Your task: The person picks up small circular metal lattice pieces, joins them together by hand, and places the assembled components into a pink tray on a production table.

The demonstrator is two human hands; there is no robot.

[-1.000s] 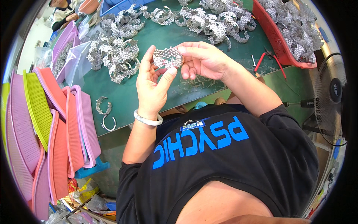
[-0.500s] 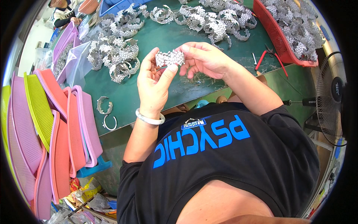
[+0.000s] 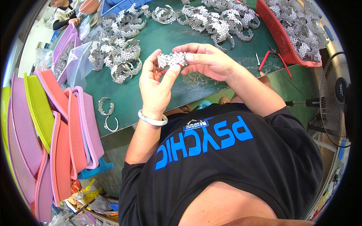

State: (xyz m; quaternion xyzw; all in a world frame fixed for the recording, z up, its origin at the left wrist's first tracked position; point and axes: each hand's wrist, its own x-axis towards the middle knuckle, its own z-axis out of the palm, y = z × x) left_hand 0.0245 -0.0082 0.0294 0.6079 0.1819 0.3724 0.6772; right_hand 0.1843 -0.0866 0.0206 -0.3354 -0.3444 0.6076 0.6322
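Between my hands, over the near part of the green table, is a silvery openwork metal cuff bracelet (image 3: 171, 59). My left hand (image 3: 156, 81) grips its left end, thumb on the near side and fingers behind. The right hand (image 3: 209, 62) pinches the other end between thumb and fingers. Part of the bracelet is hidden by my fingers. To the left of my left hand, a similar cuff (image 3: 106, 106) and a thin plain open ring (image 3: 111, 123) lie near the table edge. Heaps of like cuffs (image 3: 117, 52) are on the table beyond.
A red basket (image 3: 277, 35) full of cuffs stands at the right, with red-handled pliers (image 3: 275, 60) before it. Stacked plastic baskets (image 3: 62, 139) crowd the left side. A black fan (image 3: 335, 94) is at the far right. Another person (image 3: 66, 15) sits at the far left.
My right hand has closed in on the bracelet's right end, its fingers curling under and behind it. The bracelet has turned slightly. My left hand has barely moved.
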